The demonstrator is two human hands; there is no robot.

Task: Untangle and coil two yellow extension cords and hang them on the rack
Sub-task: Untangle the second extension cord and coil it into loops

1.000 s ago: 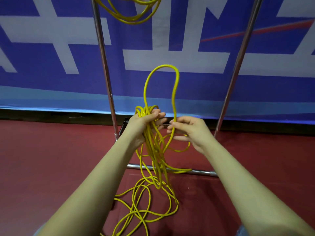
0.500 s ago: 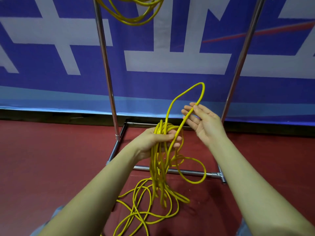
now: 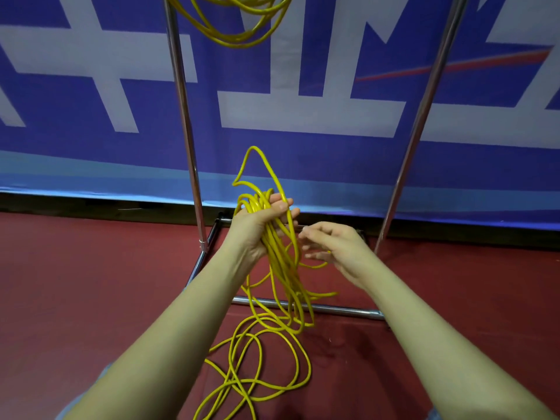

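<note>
— Where are the two arms in the frame?
— Both forearms are bare and come up from the lower corners toward the centre.

— What does the left hand do?
— It is raised in the middle, fingers curled round a bundle of yellow cord; the grip is firm.

— And the right hand?
— It is just right of the left hand, a little lower, fingers loosely bent. It is blurred, so I cannot tell whether it pinches a strand.

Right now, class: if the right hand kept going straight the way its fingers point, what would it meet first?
The right hand points left, toward the cord bundle hanging from the left hand. It would probably meet those strands first, though depth is unclear.
</note>
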